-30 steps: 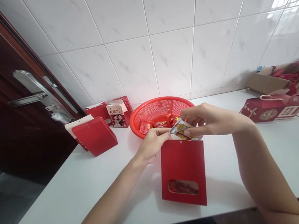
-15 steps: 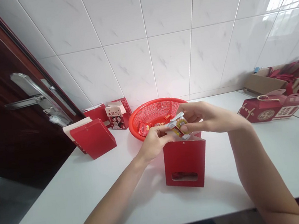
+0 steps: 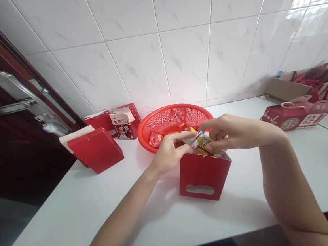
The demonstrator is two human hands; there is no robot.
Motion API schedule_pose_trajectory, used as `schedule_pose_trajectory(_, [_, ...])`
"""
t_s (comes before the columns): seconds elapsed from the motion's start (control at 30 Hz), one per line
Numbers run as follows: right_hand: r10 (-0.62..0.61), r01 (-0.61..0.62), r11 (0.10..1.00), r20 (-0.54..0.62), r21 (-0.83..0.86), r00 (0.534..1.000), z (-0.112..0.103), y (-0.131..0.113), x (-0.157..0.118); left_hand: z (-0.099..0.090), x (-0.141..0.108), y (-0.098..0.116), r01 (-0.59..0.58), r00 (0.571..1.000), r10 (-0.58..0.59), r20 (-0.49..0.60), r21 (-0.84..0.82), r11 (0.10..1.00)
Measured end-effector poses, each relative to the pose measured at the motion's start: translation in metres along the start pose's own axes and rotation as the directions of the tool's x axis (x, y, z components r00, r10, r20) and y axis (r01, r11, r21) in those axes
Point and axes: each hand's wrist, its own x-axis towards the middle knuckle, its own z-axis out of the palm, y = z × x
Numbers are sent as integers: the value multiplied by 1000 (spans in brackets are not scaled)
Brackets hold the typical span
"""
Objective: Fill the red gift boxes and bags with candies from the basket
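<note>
A red paper gift box [image 3: 204, 176] with a slot-shaped cutout low on its front stands on the white table, its top open. My left hand [image 3: 170, 150] is closed at the box's upper left edge, thumb and fingers pinching a pale flap there. My right hand [image 3: 228, 133] pinches a wrapped snack [image 3: 204, 143] with yellow and clear packaging, held at the box's mouth, its lower part dipping behind the front rim. Just behind, a red plastic basket [image 3: 146, 121] holds several small wrapped sweets [image 3: 156, 138].
Red boxes [image 3: 97, 151] stand at the left, one decorated box [image 3: 124, 126] showing a cartoon couple. On the right are a dark red handled box [image 3: 293, 117] and a cardboard carton [image 3: 285, 89] with red ribbon-like material. A tiled wall backs the table [image 3: 105, 226]; a door handle [image 3: 15, 107] juts at far left.
The wrapped snack has moved slightly down and right, lower into the box's mouth, with my right hand. The box's base has tilted a little, and the camera view has shifted slightly.
</note>
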Motion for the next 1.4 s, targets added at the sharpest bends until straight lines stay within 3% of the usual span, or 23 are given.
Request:
schedule_pose_trajectory(0.13, [40,-33,997,81,-76,996,-2,3,2,-4,-1,-6,68,997,-71,30,94,993])
schedule_pose_trajectory(0.3, [31,-10,992,173,-124,984,1,1,5,-13,-6,3,97,988,-119,99,204,974])
schedule_pose_trajectory(0.5, [47,34,926,204,-377,978,22,-11,17,-14,-9,11,105,980,-141,137,241,965])
schedule_pose_trajectory(0.67, [-38,129,940,279,-316,959,31,-11,22,-17,-9,11,94,980,-134,146,253,963])
schedule_pose_trajectory(1.17, [-9,88,974,352,-209,936,26,-10,21,-17,-10,7,89,985,-125,120,271,958])
schedule_pose_trajectory(1.3, [53,83,963,481,-257,875,19,-14,33,-14,-10,7,76,986,-110,122,259,963])
schedule_pose_trajectory(1.4, [191,0,958,636,-288,747,14,-18,51,-12,-10,8,79,983,-116,141,245,966])
